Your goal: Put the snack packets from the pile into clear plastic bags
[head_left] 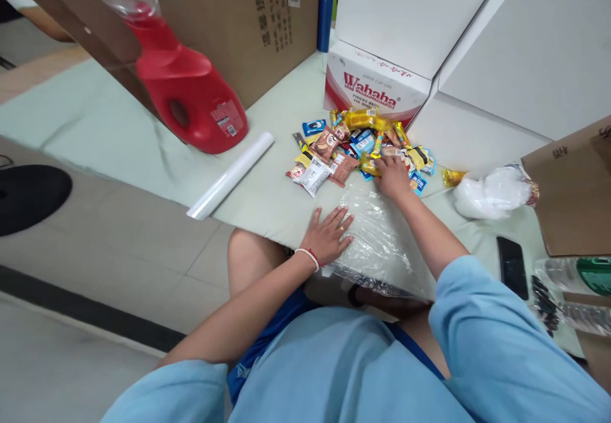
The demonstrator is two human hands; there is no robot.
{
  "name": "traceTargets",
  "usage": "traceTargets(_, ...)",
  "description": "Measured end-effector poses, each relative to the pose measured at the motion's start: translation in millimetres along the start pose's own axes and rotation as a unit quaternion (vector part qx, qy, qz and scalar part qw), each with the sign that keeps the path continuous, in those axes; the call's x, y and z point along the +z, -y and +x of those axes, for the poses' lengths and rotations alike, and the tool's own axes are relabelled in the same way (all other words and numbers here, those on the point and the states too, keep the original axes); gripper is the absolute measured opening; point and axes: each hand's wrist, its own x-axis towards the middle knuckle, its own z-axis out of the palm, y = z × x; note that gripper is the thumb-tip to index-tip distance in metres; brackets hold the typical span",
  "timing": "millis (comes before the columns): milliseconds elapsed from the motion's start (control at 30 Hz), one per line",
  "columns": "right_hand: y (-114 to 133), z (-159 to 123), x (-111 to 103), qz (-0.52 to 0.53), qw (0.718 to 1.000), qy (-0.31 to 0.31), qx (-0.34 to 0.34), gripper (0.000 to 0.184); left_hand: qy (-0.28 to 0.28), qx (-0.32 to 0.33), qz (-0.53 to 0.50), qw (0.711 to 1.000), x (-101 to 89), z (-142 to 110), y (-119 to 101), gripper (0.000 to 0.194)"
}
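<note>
Near the table's front edge my left hand [328,235] lies flat with fingers spread, its fingertips on a clear plastic bag [382,235]. The bag is spread out and drapes over the edge toward my lap. My right hand [394,178] reaches past the bag to a pile of small wrapped snacks, its fingers stretched over the front of the pile. A yellow snack packet [369,164] is beside its fingertips. Other packets around it include a silver one [314,176], a brown one [326,144] and a blue one [314,126]. What lies under my right fingers is hidden.
A Wahaha carton [375,86] stands behind the pile. To the left are a red jug [191,86] and a white roll [231,176]. On the right are a bundled white plastic bag [491,193], a black phone [512,267], clear bottles [558,275] and a cardboard box [573,187].
</note>
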Motion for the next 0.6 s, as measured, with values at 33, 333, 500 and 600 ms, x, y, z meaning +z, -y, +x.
traceTargets(33, 3, 9, 1, -0.015, 1.000, 0.012, 0.003, 0.050, 0.001, -0.002, 0.003, 1.000, -0.3, 0, 0, 0.056)
traceTargets(333, -29, -78, -33, 0.348, 0.929, 0.127, 0.002, 0.053, -0.015, 0.004, -0.021, 1.000, 4.4, -1, 4, 0.055)
traceTargets(500, 5, -138, -26, 0.315, 0.913, 0.256, -0.038, 0.046, -0.014, 0.005, -0.025, 1.000, 4.8, -1, 4, 0.056)
traceTargets(600, 28, -136, -32, 0.101, 0.977, 0.189, 0.011, 0.040, -0.008, 0.005, -0.020, 1.000, 5.0, -1, 4, 0.057)
